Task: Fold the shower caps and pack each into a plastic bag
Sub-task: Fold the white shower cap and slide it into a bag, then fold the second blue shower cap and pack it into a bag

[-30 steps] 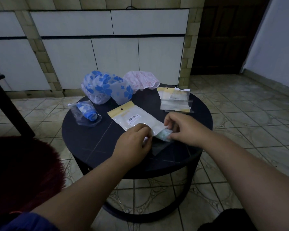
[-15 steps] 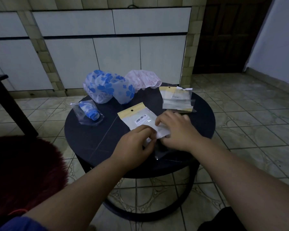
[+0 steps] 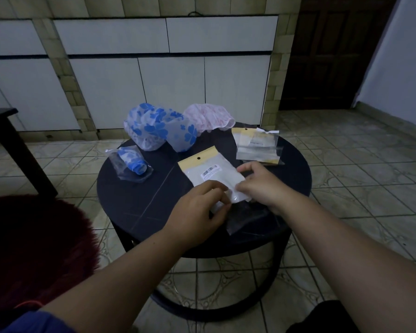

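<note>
Only print I can spot is a barcode sticker (image 3: pixel 210 171) on the white plastic bag (image 3: pixel 208 174) mid-table, toward the near edge. It's too small and blurry to read any digits.

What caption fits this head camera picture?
Both hands, left and right, pinch a yellow-topped plastic bag on the round dark table.
</note>
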